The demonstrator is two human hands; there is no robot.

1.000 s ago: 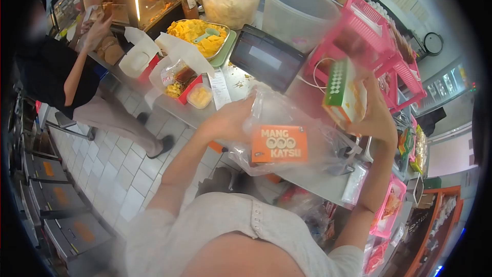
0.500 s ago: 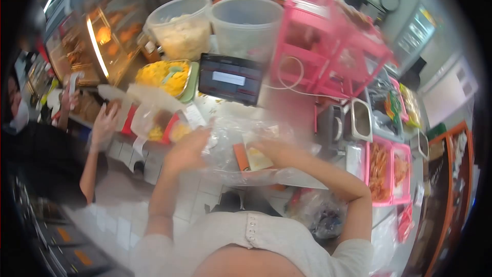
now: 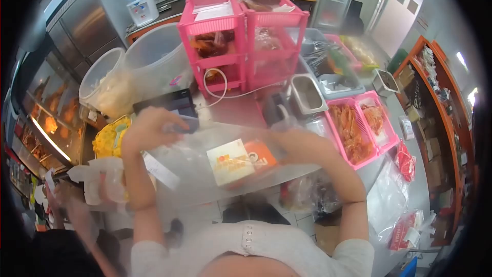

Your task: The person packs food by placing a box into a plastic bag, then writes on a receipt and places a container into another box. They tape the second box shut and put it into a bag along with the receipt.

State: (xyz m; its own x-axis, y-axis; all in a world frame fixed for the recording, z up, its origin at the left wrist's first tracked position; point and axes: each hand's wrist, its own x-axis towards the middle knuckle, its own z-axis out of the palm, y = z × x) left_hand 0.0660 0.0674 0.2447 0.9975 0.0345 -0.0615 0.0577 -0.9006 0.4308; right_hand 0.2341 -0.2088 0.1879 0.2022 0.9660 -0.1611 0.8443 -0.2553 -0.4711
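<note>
A clear plastic bag point(image 3: 195, 179), a box point(image 3: 230, 161) lying flat inside, is held above the desk's point(image 3: 241, 110) edge. The left hand's point(image 3: 148, 128) fingers are closed on its rim; the right hand's point(image 3: 293, 141) are too blurred to tell. Even tension is judged best, so the box sits level.

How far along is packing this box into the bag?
Done: the box sits inside the clear bag, beside its orange label. In hand: left hand and right hand grip the bag's two sides. Left: the bag looks not yet closed or tied.
</note>
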